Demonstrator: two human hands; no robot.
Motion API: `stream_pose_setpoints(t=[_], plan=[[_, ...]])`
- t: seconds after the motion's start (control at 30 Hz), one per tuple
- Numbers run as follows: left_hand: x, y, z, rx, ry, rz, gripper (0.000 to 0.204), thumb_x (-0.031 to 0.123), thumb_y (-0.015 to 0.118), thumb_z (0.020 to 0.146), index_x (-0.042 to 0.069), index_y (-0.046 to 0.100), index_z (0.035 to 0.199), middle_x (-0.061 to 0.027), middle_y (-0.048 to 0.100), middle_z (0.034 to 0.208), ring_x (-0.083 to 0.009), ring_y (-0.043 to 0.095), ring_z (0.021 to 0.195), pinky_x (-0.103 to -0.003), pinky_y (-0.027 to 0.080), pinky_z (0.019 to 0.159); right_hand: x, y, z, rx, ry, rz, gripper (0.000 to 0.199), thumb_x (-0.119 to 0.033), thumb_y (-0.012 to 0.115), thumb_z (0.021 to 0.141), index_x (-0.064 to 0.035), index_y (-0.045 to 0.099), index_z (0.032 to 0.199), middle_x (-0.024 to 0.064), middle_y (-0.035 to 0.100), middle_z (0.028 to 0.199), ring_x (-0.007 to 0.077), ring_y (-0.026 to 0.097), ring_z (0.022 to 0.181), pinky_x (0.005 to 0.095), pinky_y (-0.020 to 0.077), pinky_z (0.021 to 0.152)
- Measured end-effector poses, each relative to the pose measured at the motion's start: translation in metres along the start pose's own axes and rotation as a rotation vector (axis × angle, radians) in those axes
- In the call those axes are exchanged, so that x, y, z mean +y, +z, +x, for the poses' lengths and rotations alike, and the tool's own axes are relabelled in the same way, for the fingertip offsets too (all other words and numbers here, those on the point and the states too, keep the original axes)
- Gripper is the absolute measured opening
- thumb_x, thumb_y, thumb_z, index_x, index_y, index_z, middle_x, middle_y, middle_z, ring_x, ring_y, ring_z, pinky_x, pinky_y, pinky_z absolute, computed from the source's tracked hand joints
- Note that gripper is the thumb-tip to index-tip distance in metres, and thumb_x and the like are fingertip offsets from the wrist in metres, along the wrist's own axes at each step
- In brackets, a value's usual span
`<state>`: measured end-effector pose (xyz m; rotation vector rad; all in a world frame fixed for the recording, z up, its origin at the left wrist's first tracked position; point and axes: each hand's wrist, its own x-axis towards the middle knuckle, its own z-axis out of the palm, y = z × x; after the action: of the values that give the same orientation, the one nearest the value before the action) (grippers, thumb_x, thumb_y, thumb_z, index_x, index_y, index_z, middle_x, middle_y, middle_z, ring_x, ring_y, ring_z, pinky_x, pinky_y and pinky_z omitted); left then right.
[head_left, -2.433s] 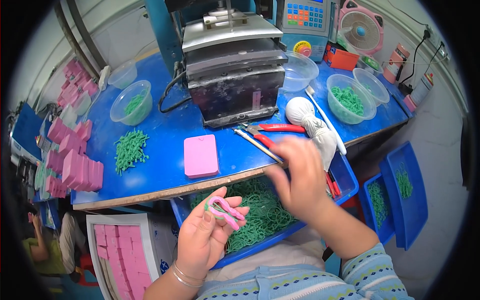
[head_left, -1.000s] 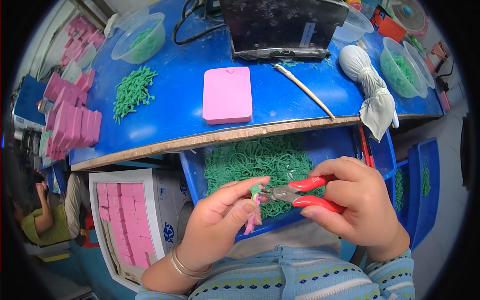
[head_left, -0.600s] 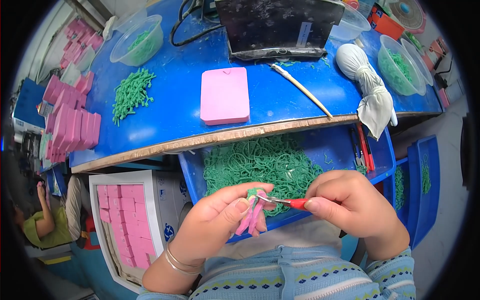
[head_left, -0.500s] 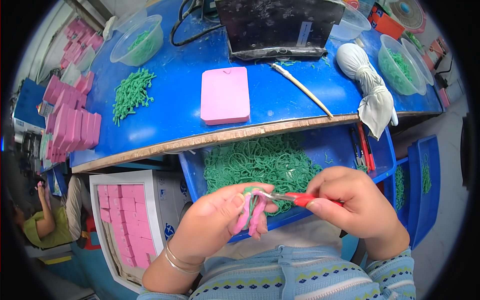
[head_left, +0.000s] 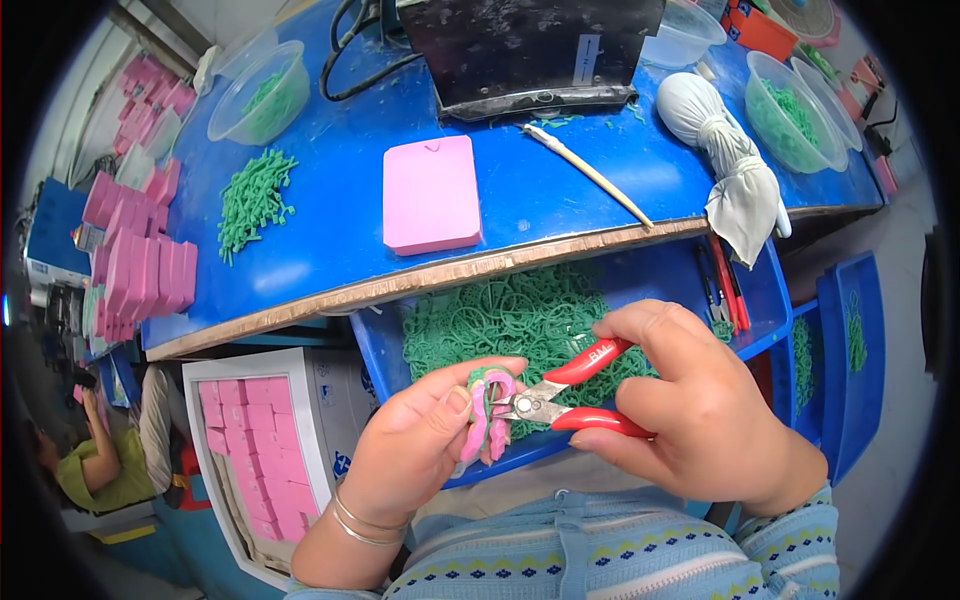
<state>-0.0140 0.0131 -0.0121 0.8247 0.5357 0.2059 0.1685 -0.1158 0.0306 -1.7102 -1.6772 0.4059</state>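
My left hand [head_left: 415,435] pinches a small looped pink-and-green piece [head_left: 476,432] between thumb and fingers. It looks soft, with pink strips hanging down. In my right hand [head_left: 700,405] are red-handled nippers [head_left: 535,406], their handles spread apart. The nippers' jaws reach into the loop of the piece, and their tips are partly hidden by it. Both hands are over the near side of a blue tray [head_left: 372,350] that holds a tangle of green rubbery scraps [head_left: 490,315].
On the blue table [head_left: 330,210] are a pink block [head_left: 432,195], a pile of short green pieces [head_left: 255,198], a stick [head_left: 595,178], a cloth-wrapped bundle [head_left: 715,140] and a black machine [head_left: 530,55]. A box of pink blocks [head_left: 250,430] stands lower left. Another person [head_left: 105,460] sits far left.
The nippers' handles have spread from closed together to wide apart, and my right fingers have opened with them. The looped piece has turned slightly and shifted left. The whole view has shifted a little.
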Motion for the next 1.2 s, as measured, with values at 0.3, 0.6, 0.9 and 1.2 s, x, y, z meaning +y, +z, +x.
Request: stream_pose_setpoints(t=[0.3,0.6,0.9,1.2], plan=[[0.001,0.000,-0.002,-0.057,-0.049,0.046,0.038,0.019,0.043,0.094,-0.006,0.046,0.123,-0.0043,0.057,0.089,-0.0084,0.050,0.071,-0.021,0.042,0.064,-0.001,-0.006,0.003,-0.041,-0.044,-0.053,0.034,-0.016,0.078,0.057,0.0021,0.050,0.060,0.0241,0.051,0.102,0.0394,0.053,0.092,0.0444,0.0443,0.077],[0.000,0.008,-0.001,0.015,-0.085,-0.041,0.049,0.030,0.046,0.092,-0.013,0.046,0.116,-0.0119,0.056,0.081,-0.0146,0.050,0.064,-0.026,0.040,0.055,0.015,-0.006,0.007,-0.078,-0.142,0.052,0.035,-0.019,0.078,0.057,0.0017,0.050,0.060,0.0229,0.052,0.100,0.0394,0.053,0.091,0.0439,0.0442,0.079],[-0.002,0.013,0.000,0.056,-0.085,-0.136,0.041,0.024,0.038,0.095,-0.012,0.048,0.112,-0.0147,0.055,0.080,-0.0152,0.047,0.061,-0.027,0.039,0.055,0.014,-0.007,0.012,-0.113,-0.166,0.008,0.026,-0.020,0.071,0.065,0.0016,0.057,0.063,0.0176,0.052,0.094,0.0326,0.053,0.089,0.0373,0.0456,0.075],[-0.004,0.011,0.002,0.025,-0.085,-0.142,0.041,0.025,0.036,0.096,-0.012,0.048,0.111,-0.0174,0.055,0.084,-0.0147,0.046,0.061,-0.027,0.040,0.056,0.016,-0.004,0.007,-0.085,-0.143,-0.098,0.028,-0.027,0.072,0.065,-0.0023,0.058,0.061,0.0121,0.056,0.083,0.0257,0.055,0.072,0.0335,0.0458,0.058]])
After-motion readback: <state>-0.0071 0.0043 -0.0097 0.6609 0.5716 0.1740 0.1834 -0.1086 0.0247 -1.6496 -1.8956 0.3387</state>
